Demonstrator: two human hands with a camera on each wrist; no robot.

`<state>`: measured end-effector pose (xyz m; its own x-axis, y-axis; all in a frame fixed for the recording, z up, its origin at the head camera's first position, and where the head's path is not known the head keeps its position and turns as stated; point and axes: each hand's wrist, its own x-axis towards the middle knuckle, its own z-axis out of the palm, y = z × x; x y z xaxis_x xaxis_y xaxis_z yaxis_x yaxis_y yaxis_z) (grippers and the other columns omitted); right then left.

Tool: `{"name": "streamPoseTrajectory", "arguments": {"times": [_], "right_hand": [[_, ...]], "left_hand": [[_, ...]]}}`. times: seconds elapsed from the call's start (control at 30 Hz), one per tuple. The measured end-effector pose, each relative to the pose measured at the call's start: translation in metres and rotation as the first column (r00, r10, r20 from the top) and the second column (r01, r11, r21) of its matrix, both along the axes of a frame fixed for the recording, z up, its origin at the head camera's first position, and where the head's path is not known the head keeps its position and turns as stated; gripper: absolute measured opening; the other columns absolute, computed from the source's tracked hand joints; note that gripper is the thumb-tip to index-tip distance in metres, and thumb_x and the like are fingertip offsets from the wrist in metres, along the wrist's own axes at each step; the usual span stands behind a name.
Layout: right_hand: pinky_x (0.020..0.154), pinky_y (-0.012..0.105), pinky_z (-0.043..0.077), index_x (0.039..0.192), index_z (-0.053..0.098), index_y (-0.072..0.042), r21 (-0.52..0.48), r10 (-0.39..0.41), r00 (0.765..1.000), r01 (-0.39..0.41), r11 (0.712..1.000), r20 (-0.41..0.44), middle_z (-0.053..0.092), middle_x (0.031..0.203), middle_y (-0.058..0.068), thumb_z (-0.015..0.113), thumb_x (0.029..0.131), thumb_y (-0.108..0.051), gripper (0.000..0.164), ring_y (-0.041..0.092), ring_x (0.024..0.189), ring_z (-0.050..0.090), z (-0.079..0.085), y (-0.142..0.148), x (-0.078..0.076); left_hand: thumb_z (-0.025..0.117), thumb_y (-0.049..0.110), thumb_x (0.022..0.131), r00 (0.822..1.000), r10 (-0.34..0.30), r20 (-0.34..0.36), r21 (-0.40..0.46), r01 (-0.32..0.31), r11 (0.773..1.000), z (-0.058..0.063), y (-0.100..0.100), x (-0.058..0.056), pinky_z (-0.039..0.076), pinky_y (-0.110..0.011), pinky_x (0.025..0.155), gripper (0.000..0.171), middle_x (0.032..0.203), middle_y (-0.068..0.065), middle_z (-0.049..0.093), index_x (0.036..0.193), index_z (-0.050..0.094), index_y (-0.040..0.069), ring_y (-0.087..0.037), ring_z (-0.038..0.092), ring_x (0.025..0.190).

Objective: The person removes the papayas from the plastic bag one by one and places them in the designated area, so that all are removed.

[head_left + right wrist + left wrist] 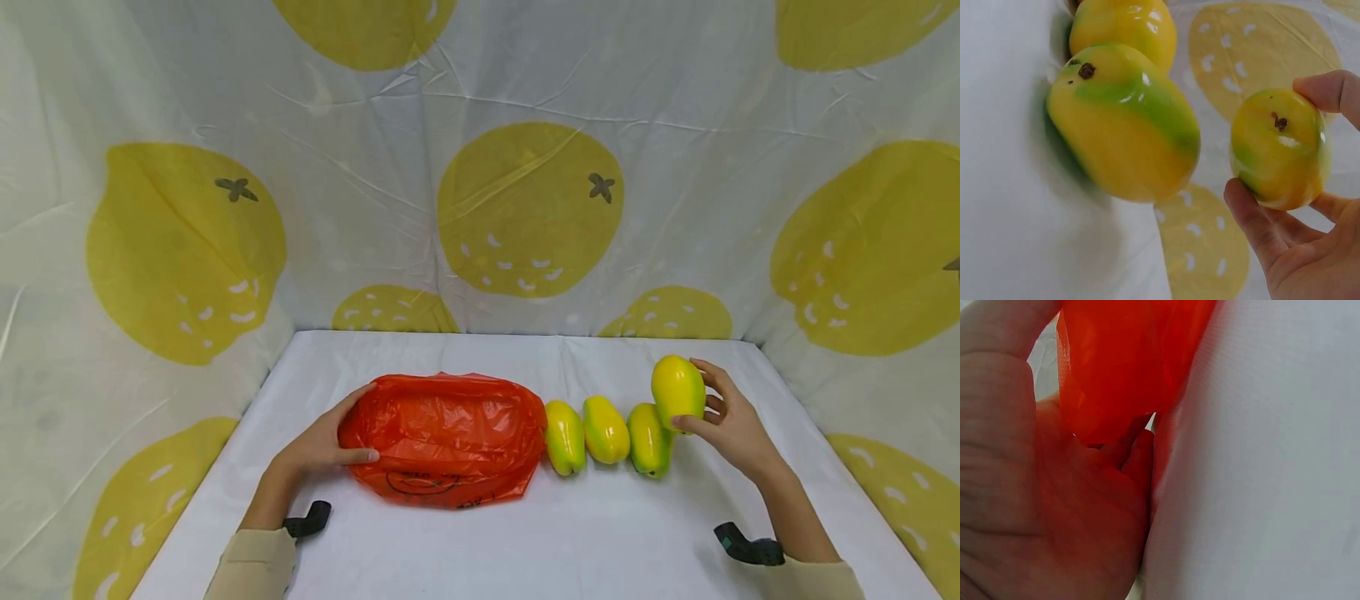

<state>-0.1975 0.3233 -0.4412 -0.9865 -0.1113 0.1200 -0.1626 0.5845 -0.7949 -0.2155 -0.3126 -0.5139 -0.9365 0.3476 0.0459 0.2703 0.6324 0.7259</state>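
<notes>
A red plastic bag [450, 483] with dark print on its front lies with its mouth spread wide, left of centre on the table. My left hand [322, 437] holds the bag's left end, thumb at the front and fingers at the back. In the left wrist view, red film [1122, 362] hangs between the thumb and fingers of that hand [1085, 512]. My right hand [731, 421] grips a shiny yellow-green papaya [678, 392], raised above the table. From the right wrist view, thumb and fingertips pinch this papaya [1280, 150] at its sides.
Three more papayas stand in a row right of the bag: one beside its edge [565, 437], a middle papaya [606, 429], and a papaya [649, 442] partly behind the held one. White cloth [600, 542] covers the table; lemon-print fabric [360, 208] encloses the back and sides.
</notes>
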Motion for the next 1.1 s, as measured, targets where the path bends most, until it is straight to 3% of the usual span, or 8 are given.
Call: {"name": "streamPoseTrajectory", "arguments": {"times": [0.07,0.13,0.27,0.37,0.63,0.73,0.93,1.1], "right_hand": [[0.08,0.012,0.055,0.164,0.019,-0.02,0.007,-0.004,1.0,0.004,1.0,0.003,0.031,0.157,0.027,0.078,0.093,-0.024,0.093,-0.006,0.104,0.053,-0.001,0.005,0.002],[0.08,0.012,0.054,0.164,0.019,-0.02,0.025,-0.015,1.0,0.014,1.0,0.008,0.031,0.157,0.028,0.078,0.093,-0.025,0.093,0.0,0.107,0.056,-0.001,0.009,0.005],[0.078,0.009,0.051,0.165,0.016,-0.018,0.05,-0.045,0.998,0.043,0.998,0.045,0.028,0.159,0.03,0.078,0.093,-0.027,0.095,0.032,0.119,0.057,-0.003,0.016,0.009],[0.078,0.007,0.048,0.165,0.014,-0.016,0.054,-0.064,0.995,0.06,0.997,0.072,0.026,0.16,0.032,0.078,0.093,-0.028,0.097,0.047,0.125,0.051,-0.005,0.019,0.012],[0.078,0.007,0.045,0.165,0.012,-0.014,0.086,-0.083,0.991,0.074,0.994,0.102,0.025,0.16,0.033,0.077,0.094,-0.032,0.098,0.049,0.127,0.049,-0.012,0.026,0.017],[0.082,0.018,0.05,0.165,0.011,-0.014,0.109,-0.098,0.99,0.086,0.99,0.106,0.025,0.159,0.034,0.076,0.094,-0.033,0.098,0.05,0.127,0.049,-0.015,0.03,0.018],[0.093,0.053,0.055,0.165,0.012,-0.011,0.142,-0.126,0.983,0.106,0.984,0.137,0.026,0.158,0.035,0.075,0.094,-0.035,0.098,0.049,0.125,0.05,-0.025,0.034,0.017],[0.094,0.057,0.053,0.165,0.012,-0.009,0.17,-0.142,0.975,0.113,0.979,0.17,0.026,0.158,0.034,0.075,0.094,-0.036,0.099,0.047,0.123,0.049,-0.034,0.035,0.015]], "left_hand": [[0.089,0.045,0.076,1.0,0.001,0.001,0.006,-0.001,1.0,-0.001,0.0,0.0,0.036,-0.069,0.115,0.11,0.164,-0.013,0.037,0.164,0.026,0.026,-0.041,0.037,0.147],[0.089,0.044,0.077,1.0,0.0,0.005,0.009,0.0,1.0,-0.001,0.001,0.0,0.036,-0.069,0.115,0.109,0.164,-0.013,0.037,0.164,0.026,0.025,-0.041,0.037,0.148],[0.089,0.045,0.077,1.0,-0.003,0.011,0.005,0.003,1.0,-0.001,0.002,0.0,0.036,-0.07,0.115,0.109,0.164,-0.014,0.036,0.164,0.025,0.025,-0.042,0.036,0.148],[0.088,0.046,0.077,1.0,0.003,0.014,-0.001,-0.003,1.0,0.0,0.003,0.0,0.036,-0.07,0.115,0.11,0.164,-0.014,0.036,0.164,0.025,0.026,-0.042,0.036,0.148],[0.088,0.047,0.076,1.0,0.016,0.024,-0.016,-0.016,1.0,0.002,0.002,0.001,0.038,-0.07,0.113,0.11,0.164,-0.014,0.036,0.164,0.025,0.027,-0.043,0.036,0.148],[0.088,0.047,0.077,1.0,0.016,0.025,-0.018,-0.015,1.0,0.002,0.002,0.002,0.039,-0.07,0.113,0.11,0.164,-0.014,0.036,0.164,0.024,0.027,-0.043,0.036,0.148],[0.088,0.046,0.077,0.999,0.01,0.031,-0.007,-0.01,1.0,0.003,0.002,0.001,0.04,-0.069,0.112,0.11,0.164,-0.014,0.035,0.164,0.024,0.027,-0.043,0.035,0.148],[0.088,0.046,0.076,0.999,0.015,0.041,-0.009,-0.015,1.0,0.002,0.002,0.0,0.042,-0.069,0.111,0.11,0.164,-0.014,0.035,0.164,0.024,0.028,-0.043,0.035,0.148]]}}
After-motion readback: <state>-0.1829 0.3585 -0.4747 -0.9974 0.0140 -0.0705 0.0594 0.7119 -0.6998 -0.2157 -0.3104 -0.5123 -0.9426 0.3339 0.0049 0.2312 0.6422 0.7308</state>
